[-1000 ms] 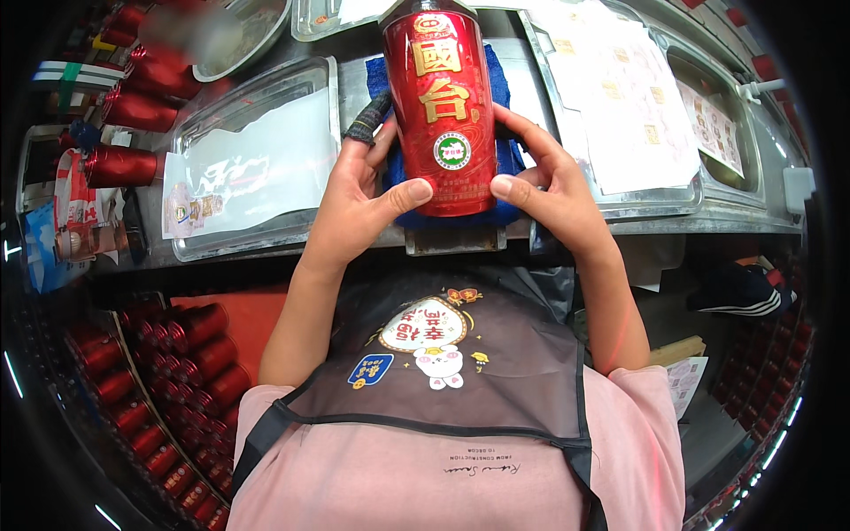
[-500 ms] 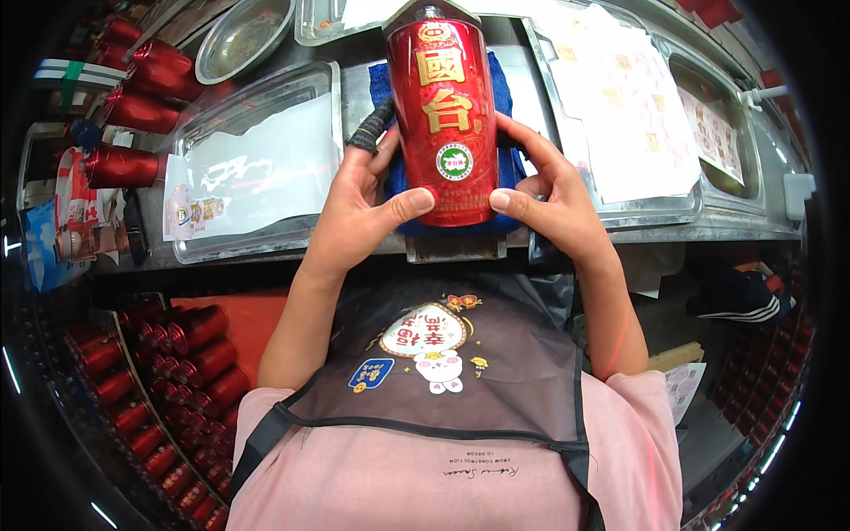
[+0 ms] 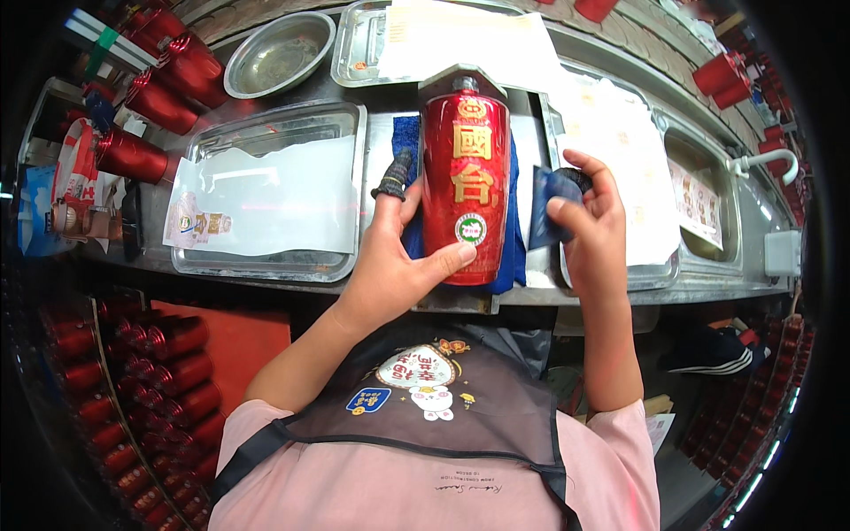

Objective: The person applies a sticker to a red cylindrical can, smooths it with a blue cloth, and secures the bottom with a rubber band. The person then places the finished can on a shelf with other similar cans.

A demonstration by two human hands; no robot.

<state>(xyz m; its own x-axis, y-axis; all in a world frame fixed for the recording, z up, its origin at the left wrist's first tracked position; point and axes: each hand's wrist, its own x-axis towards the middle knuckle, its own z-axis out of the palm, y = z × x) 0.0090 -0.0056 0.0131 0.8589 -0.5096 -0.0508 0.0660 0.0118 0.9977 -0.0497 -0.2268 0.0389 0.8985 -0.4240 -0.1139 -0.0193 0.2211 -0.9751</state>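
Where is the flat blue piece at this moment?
In the head view, the flat blue piece is held in the right hand, just right of the glossy red bottle.

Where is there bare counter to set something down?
Bare metal shows between the left tray, back tray and blue towel; a thinner strip runs between bowl and left tray. Crowded: far left, with red containers; centre, with the held bottle, left hand and right hand; right, under papers.

Bottle (image 3: pixel 467 199) over cloth (image 3: pixel 405 134), centre; tray (image 3: pixel 274 131) left, sheet (image 3: pixel 274 199) lying on it; bowl (image 3: pixel 280 58) behind tray; papers (image 3: pixel 611 177) right, sink (image 3: pixel 689 154) beyond them.
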